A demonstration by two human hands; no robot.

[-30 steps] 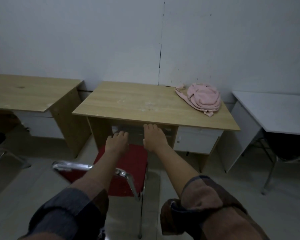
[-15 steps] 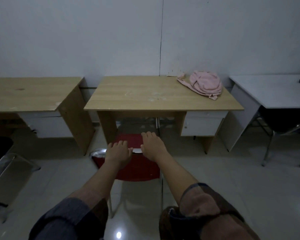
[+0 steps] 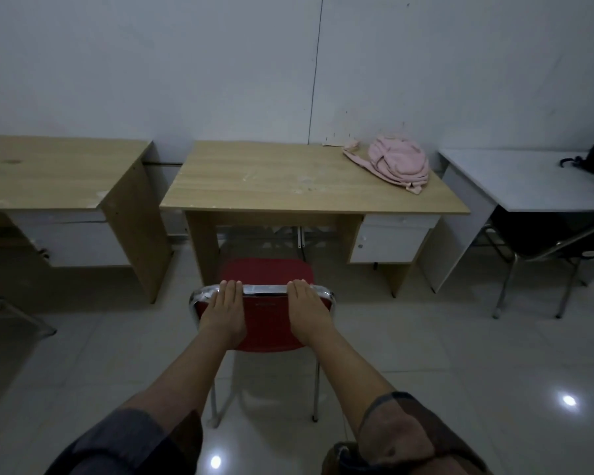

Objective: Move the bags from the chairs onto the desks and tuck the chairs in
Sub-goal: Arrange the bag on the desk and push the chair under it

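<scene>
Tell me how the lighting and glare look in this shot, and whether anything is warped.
Head view: dim, bluish light overall; two bright ceiling-light reflections glare on the glossy floor; the chrome rail of the red chair glints between the hands; wide-angle lens bows the desks' edges, notably on the white desk; focus is fairly even.

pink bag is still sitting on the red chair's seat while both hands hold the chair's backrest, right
Not quite. The head view shows the pink bag on the wooden desk, at its far right corner, not on the seat. The rest holds: the left hand and right hand both rest on the red chair backrest.
</scene>
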